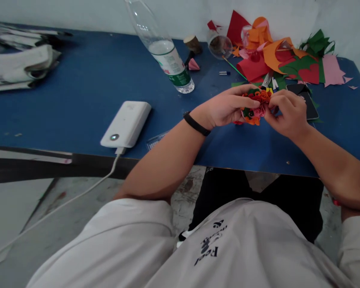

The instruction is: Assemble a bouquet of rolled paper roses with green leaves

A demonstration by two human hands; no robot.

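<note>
Above the blue table, my left hand (231,105) grips a small cluster of curled paper flowers (255,114) in red, orange, pink and green, its thumb lying across the front. My right hand (288,112) pinches at the right side of the same cluster. Its fingertips are pressed together there, and whether a separate small piece sits between them is hidden. Behind the hands lie a dark phone (312,108) and several pens (275,85). A black band circles my left wrist.
A plastic bottle (171,68) stands left of my hands. Coloured paper scraps (252,64) pile up along the wall with a clear cup (220,46). A white power bank (126,124) with a cable sits near the front table edge. Folded newspapers (21,66) lie far left.
</note>
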